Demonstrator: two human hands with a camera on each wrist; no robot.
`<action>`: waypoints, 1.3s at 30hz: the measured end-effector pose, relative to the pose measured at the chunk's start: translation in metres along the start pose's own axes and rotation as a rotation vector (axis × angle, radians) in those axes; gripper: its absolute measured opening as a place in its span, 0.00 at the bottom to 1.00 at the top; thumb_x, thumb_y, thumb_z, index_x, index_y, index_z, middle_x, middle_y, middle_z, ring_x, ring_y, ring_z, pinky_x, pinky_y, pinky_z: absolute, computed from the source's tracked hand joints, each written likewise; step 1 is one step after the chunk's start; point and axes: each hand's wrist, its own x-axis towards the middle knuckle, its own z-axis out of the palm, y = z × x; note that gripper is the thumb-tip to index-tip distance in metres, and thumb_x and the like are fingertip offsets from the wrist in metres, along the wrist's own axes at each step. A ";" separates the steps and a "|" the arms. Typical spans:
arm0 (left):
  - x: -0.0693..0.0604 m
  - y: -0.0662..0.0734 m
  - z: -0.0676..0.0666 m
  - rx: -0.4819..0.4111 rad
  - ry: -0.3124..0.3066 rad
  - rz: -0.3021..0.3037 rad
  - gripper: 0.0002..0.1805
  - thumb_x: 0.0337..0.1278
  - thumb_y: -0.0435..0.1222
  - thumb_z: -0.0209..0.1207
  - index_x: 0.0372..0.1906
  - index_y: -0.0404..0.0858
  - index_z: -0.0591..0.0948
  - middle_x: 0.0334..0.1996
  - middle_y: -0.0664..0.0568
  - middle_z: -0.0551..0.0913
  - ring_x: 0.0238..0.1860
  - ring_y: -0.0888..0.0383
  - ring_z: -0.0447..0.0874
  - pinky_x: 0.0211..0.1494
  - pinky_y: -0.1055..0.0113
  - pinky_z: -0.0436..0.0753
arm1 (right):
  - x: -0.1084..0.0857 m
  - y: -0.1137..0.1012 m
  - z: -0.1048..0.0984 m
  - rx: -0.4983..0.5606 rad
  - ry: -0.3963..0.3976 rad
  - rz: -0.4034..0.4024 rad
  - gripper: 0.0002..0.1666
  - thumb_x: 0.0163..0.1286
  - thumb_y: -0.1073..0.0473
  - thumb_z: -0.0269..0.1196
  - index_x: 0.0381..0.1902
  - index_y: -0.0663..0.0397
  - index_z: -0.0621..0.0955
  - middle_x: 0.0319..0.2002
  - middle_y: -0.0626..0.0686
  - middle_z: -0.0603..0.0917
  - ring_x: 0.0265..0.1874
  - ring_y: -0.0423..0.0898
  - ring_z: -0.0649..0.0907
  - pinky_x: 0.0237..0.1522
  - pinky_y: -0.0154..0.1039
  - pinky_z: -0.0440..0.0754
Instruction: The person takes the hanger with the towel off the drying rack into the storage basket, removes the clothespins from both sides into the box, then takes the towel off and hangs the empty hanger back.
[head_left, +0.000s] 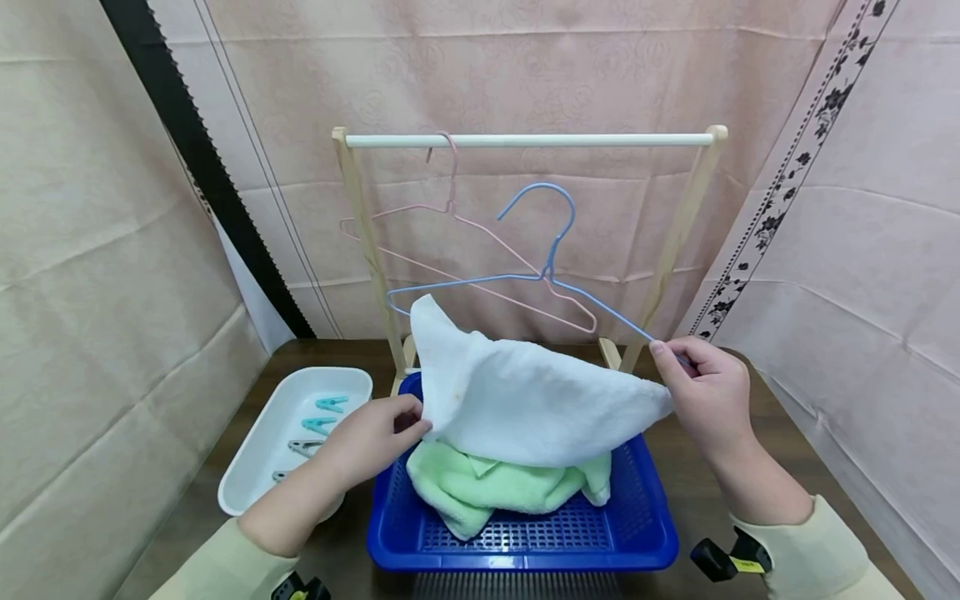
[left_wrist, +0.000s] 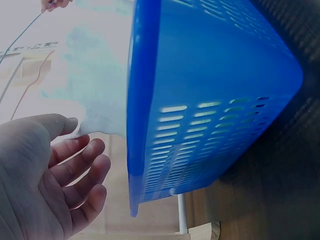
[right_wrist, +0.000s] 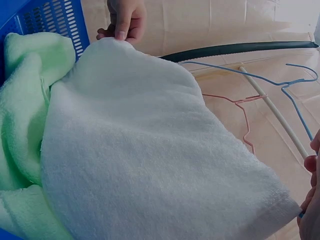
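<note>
A white towel [head_left: 540, 400] stretches between both hands above the blue basket, and it hides the lower part of a blue hanger [head_left: 551, 258]. At its left edge my left hand [head_left: 382, 433] pinches the cloth between thumb and index finger; the left wrist view shows the other fingers loosely bent. My right hand [head_left: 708, 392] grips the right end of the blue hanger, close to the towel's right corner. Beneath the towel a light green towel [head_left: 510, 487] lies bunched in the blue basket [head_left: 525, 560].
Behind the basket stands a wooden rack with a pale rail [head_left: 525, 141]; a pink hanger [head_left: 453, 208] hangs from it. On the left, a white tray [head_left: 251, 467] holds teal clothespins [head_left: 318, 425] and grey clothespins [head_left: 303, 447]. Curtains [head_left: 600, 75] surround the table.
</note>
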 end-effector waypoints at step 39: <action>0.041 0.009 -0.031 -0.430 0.248 -0.074 0.24 0.71 0.52 0.54 0.59 0.39 0.76 0.47 0.46 0.83 0.43 0.52 0.84 0.48 0.58 0.84 | -0.001 -0.002 -0.005 0.000 -0.014 -0.043 0.09 0.60 0.72 0.68 0.21 0.61 0.84 0.15 0.42 0.71 0.17 0.36 0.67 0.19 0.29 0.62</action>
